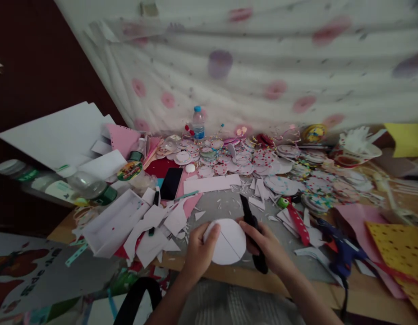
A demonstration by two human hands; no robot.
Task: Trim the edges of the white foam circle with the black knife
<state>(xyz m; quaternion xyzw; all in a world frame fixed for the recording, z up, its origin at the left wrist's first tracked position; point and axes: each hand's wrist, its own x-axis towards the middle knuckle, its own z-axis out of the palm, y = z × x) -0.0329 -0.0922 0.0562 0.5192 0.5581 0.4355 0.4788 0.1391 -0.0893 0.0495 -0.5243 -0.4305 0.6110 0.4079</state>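
My left hand (199, 251) is closed on the left edge of a white paper circle (227, 241), thumb on top. The circle has a line running across it. My right hand (263, 243) grips black scissors (251, 230) whose blades point up and away, just right of the circle. Both hands are low over the near edge of a grey work surface (218, 205) strewn with paper scraps.
Several decorated paper circles (242, 162) cover the back. A water bottle (198, 123) stands by the spotted curtain. A black phone (171, 183), white card sheets (60, 135), a blue glue gun (340, 250) and yellow dotted paper (398, 246) lie around.
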